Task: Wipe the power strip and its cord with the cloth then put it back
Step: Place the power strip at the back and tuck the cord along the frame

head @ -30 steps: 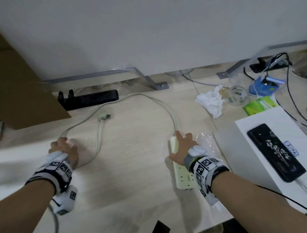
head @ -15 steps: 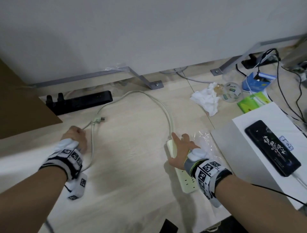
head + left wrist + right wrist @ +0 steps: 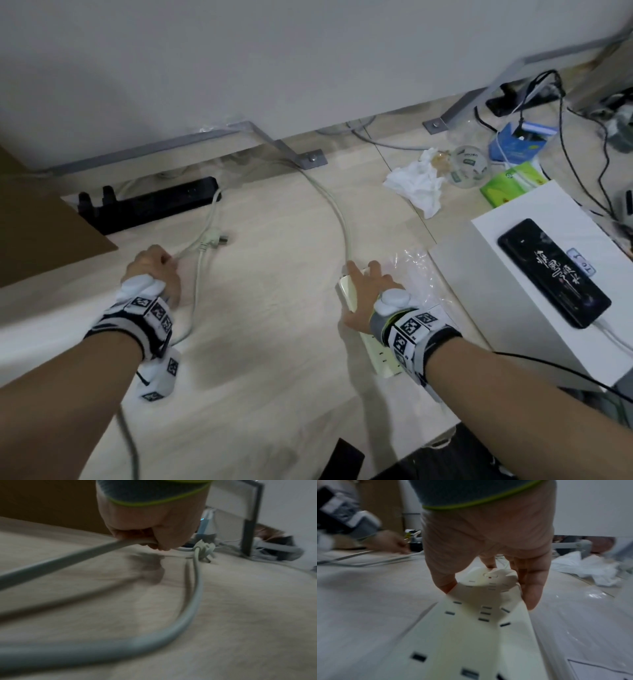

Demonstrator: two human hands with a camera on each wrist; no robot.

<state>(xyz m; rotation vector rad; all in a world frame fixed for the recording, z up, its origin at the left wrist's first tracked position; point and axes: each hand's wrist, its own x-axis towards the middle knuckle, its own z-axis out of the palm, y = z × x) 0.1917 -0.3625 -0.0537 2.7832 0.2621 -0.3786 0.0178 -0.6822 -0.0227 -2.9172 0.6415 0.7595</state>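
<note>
In the head view, the cream power strip [image 3: 375,342] lies flat on the pale wooden floor [image 3: 274,342], lengthwise away from the person, mostly under the right wrist. The right hand [image 3: 368,294] rests over its far end, fingers spread and nearly straight, thumb against the left edge. The grey cord [image 3: 339,219] leaves that end, arcs toward the wall and loops back to the left. The left hand [image 3: 154,270] is curled into a fist round the cord, just short of the plug [image 3: 214,241], which lies on the floor. A black power strip [image 3: 147,205] sits by the wall, and a crumpled white cloth [image 3: 416,186] lies well apart to the right, near a white box [image 3: 534,291] with a phone [image 3: 553,272] on top.

From the left wrist, the left hand [image 3: 154,524] has its fingers closed tight on the cord [image 3: 195,592], which runs out of the fist both ways; the plug [image 3: 204,549] lies just beyond the knuckles.

From the right wrist, the right hand [image 3: 489,545] presses down on the power strip [image 3: 471,635], thumb [image 3: 443,582] at one edge and fingers [image 3: 532,588] down the other, only loosely bent. The cloth [image 3: 587,569] lies on the floor to the right, untouched.
</note>
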